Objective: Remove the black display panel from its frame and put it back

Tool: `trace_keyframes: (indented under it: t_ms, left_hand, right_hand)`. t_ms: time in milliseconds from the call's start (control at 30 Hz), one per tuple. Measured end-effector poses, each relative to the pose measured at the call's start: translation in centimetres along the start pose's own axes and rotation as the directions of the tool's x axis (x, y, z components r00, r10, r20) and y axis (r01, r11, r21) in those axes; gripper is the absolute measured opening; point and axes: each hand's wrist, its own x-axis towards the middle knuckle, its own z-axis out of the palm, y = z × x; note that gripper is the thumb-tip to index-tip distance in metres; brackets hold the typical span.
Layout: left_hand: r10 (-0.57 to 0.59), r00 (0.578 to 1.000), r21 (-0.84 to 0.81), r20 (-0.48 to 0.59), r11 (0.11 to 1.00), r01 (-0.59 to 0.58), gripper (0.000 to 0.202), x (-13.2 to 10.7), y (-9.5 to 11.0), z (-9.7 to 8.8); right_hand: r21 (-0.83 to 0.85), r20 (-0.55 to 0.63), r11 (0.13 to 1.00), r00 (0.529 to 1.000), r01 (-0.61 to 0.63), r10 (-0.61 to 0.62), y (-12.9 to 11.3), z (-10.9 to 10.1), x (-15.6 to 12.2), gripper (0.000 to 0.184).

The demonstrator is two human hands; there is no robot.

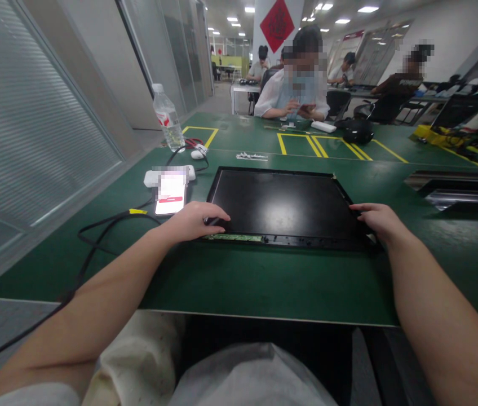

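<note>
A flat black display panel (281, 203) lies face up in front of me, with a strip of green circuit board (239, 238) along its near edge at the left. My left hand (199, 221) grips the panel's near left side, thumb and fingers closed around the edge. At the opposite side, my right hand (376, 220) pinches the right edge, with its fingertips on the rim. The undersides of both grips are hidden.
On the green table (264, 287), a lit phone (170, 194) leans on a white block beside a black cable (91, 248). A water bottle (169, 121) stands farther back. Dark metal-edged strips (467, 194) lie at right. Across the table sits a person (293, 84) holding a phone.
</note>
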Motion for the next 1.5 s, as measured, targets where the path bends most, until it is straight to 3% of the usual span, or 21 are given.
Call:
trace_keyframes:
  t_ms: [533,700,800,867,1167,1333,1500]
  left_hand:
    - [-0.044,0.999,0.034,-0.031,0.998,0.045,0.036,0.0,0.1,0.3]
    - [-0.258,0.953,0.144,-0.156,0.949,0.281,0.053,-0.2,0.0,0.6]
    - [-0.412,0.903,0.131,-0.122,0.895,0.426,0.068,-0.2,-0.3,1.0]
    - [-0.449,0.889,0.11,-0.091,0.883,0.457,0.072,-0.1,-0.6,1.2]
    - [-0.438,0.892,0.027,-0.108,0.896,0.443,0.064,0.0,-1.5,1.4]
    - [-0.456,0.867,-0.071,-0.199,0.89,0.451,0.04,-0.2,-2.3,1.4]
    - [-0.492,0.835,-0.124,-0.245,0.871,0.476,0.043,-0.4,-2.3,1.4]
  right_hand:
    - [-0.04,-0.039,0.998,0.998,0.042,-0.043,0.2,0.3,0.2,0.044]
    - [-0.113,-0.062,0.992,0.996,0.051,-0.059,-0.1,0.1,-0.3,0.047]
    - [-0.142,-0.06,0.988,0.996,0.058,-0.067,-0.2,0.1,-0.4,0.047]
    - [-0.165,-0.064,0.983,0.994,0.077,-0.088,-0.1,0.1,-0.4,0.047]
    - [-0.28,-0.076,0.95,0.983,0.141,-0.168,0.1,0.2,0.2,0.034]
    - [-0.291,-0.081,0.944,0.979,0.156,-0.187,0.1,0.3,0.1,0.032]
    - [-0.304,-0.086,0.939,0.977,0.163,-0.197,0.0,0.3,0.1,0.031]
